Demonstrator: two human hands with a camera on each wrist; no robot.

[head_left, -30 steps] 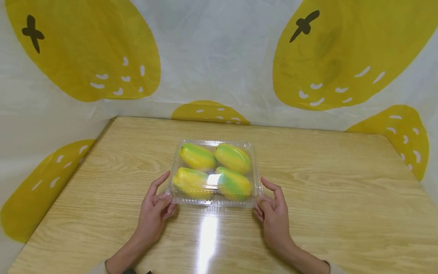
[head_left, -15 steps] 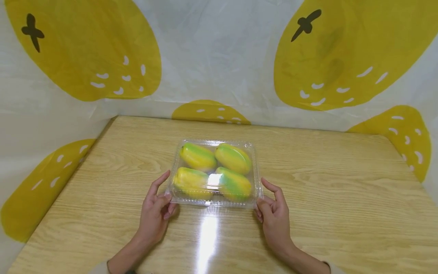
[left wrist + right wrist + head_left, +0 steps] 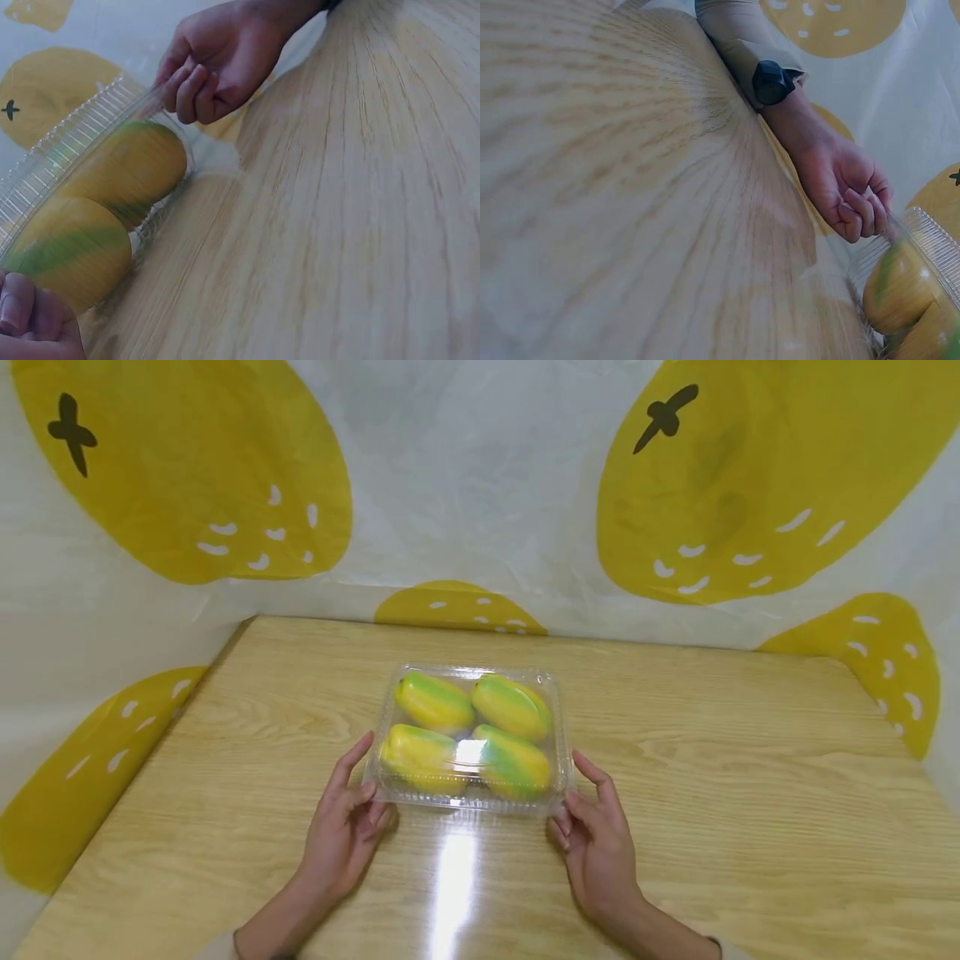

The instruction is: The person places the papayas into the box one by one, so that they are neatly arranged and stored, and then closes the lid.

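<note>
A clear plastic clamshell box (image 3: 467, 803) lies across the middle of the table, its lid down. Several yellow-green fruits like mangoes (image 3: 431, 702) fill it in rows. My left hand (image 3: 337, 835) pinches the near left corner, thumb on the rim and index finger stretched up along the side. At the near right corner my right hand (image 3: 600, 852) does the same, its other fingers curled under the edge. The left wrist view shows the right hand (image 3: 225, 64) gripping the far end of the ridged rim, while the left hand (image 3: 37, 322) is partly cut off.
The wood-grain table (image 3: 712, 793) stretches out on both sides of the box. Behind it and at the sides hangs a white curtain (image 3: 472, 477) printed with large yellow fruit shapes. A black device (image 3: 772, 82) sits on the left wrist.
The box has stayed in nearly the same place. The curled fingers of both hands have shifted slightly inward beneath its near corners.
</note>
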